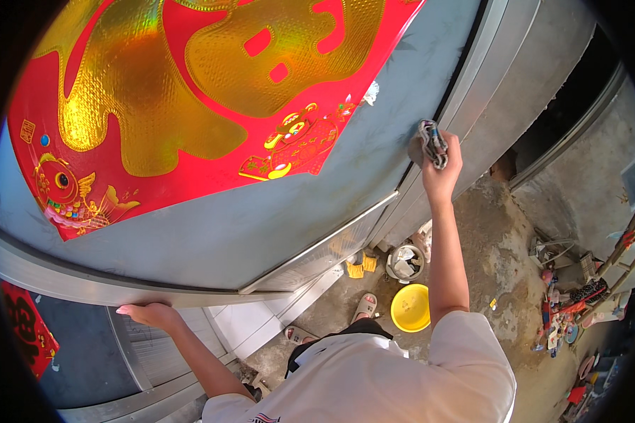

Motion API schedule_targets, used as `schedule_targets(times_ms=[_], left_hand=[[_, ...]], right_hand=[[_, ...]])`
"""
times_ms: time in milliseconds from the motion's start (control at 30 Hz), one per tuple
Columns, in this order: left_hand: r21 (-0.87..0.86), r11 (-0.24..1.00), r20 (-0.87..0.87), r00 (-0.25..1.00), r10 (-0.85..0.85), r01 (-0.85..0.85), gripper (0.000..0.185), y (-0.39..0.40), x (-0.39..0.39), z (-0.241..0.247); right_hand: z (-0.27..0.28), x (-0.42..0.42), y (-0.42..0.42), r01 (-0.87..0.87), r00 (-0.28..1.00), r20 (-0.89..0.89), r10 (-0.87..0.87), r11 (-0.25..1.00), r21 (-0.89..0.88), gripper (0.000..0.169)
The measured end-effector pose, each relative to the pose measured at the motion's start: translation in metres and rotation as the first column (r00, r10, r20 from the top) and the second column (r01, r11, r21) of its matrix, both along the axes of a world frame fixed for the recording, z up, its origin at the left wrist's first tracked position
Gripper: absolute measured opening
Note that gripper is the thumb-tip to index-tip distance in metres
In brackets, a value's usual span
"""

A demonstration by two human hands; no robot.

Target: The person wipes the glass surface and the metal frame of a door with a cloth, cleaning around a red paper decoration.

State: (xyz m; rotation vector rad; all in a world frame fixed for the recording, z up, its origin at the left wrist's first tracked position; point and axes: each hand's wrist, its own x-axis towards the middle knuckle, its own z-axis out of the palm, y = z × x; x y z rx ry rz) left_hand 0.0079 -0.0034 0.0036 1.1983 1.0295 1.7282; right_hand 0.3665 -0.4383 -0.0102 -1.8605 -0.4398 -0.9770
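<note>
A folded, patterned grey cloth [433, 145] is in my right hand [444, 166], pressed against the frosted glass pane [275, 227] close to the upright metal frame [473, 63]. Lower on the left, my left hand [151, 315] grips the outer edge of the metal door frame [79, 290]. A large red poster [201, 143] with a raised gold character, a fish and a cartoon figure covers much of the glass. Beside the poster's right edge, a white torn patch [371, 93] sticks to the pane.
On the concrete floor below stand a yellow basin [410, 308] and a bucket of waste [405, 263], near yellow cloths [361, 266]. White tiled steps [246, 325] lie beneath the door. Assorted clutter [566, 312] lines the right side. Another red poster [26, 328] hangs at left.
</note>
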Motion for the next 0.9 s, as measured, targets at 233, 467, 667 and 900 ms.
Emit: schedule_targets(times_ms=[233, 467, 667, 900], left_hand=[[-0.041, 0.998, 0.032, 0.998, -0.055, 0.056, 0.084, -0.008, 0.003, 0.008], [-0.050, 0.998, 0.037, 0.999, -0.035, 0.037, 0.084, -0.014, 0.006, 0.014], [0.011, 1.000, -0.023, 1.000, -0.018, 0.018, 0.088, -0.008, 0.001, 0.008], [0.004, 0.998, 0.040, 0.997, -0.062, 0.062, 0.088, -0.002, 0.001, -0.002]], right_hand=[[-0.005, 0.013, -0.005, 0.088, 0.996, 0.026, -0.089, 0.995, 0.037, 0.034], [0.006, -0.022, 0.019, -0.030, 1.000, -0.007, 0.030, 1.000, 0.010, 0.033], [0.021, -0.059, 0.052, -0.185, 0.982, -0.045, 0.186, 0.983, 0.020, 0.028], [0.036, -0.113, 0.118, -0.465, 0.850, -0.075, 0.522, 0.809, 0.359, 0.029]])
